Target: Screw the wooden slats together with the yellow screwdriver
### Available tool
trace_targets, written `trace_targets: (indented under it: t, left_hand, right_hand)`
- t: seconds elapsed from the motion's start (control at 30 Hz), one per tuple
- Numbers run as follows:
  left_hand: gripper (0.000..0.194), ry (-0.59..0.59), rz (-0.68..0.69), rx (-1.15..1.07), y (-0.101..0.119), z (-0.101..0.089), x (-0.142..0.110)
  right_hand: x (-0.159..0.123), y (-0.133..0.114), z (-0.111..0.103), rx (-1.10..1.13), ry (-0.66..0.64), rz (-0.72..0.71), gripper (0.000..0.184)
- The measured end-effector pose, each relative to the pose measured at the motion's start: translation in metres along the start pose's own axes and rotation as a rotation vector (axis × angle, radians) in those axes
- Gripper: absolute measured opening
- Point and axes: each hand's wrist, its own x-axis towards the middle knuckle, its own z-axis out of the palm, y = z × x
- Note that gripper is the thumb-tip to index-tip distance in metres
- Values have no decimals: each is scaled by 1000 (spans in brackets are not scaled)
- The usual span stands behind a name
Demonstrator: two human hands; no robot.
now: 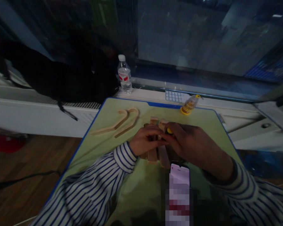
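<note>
"What are the hands doing?"

"My left hand (143,141) lies over two wooden strips (152,156), fingers close together; whether it grips or just rests, I can't tell. My right hand (191,142) pinches a small yellow object (170,130), mostly hidden by the fingers."

"Where are the strips?"

"Mid-surface (89,163), side by side, far ends poking out past my fingers, near ends just beyond the phone (180,175)."

"What worries you?"

"Skewing. If my right hand pushes harder than my left steadies, I'd expect a strip to pivot, and the right one's near end could knock the phone. I can't see the contact point either, so the yellow object might slip unnoticed."

"Anything else within reach?"

"The hook-shaped wooden pieces (122,121) lie to the left, near my left hand; a careless sleeve (124,157) could drag them. The tapered bottle (189,105) at the far right looks tippable, but only if I overreach."
</note>
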Motion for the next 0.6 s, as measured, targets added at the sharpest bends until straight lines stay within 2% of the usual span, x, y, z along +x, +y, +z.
trace_targets:
  t: [0.13,0.3,0.47,0.6]
  left_hand:
    - [22,13,-47,-5,-1,1,0]
    - [20,-8,-41,-42,-2,1,1]
    - [20,5,-77,-66,0,1,2]
    - [19,21,-89,-107,2,2,2]
  right_hand:
    - [2,-1,-2,40,1,54,29]
    - [2,2,-7,211,-15,140,38]
    - [0,4,-14,363,27,77,41]
    - [1,5,-13,393,16,36,34]
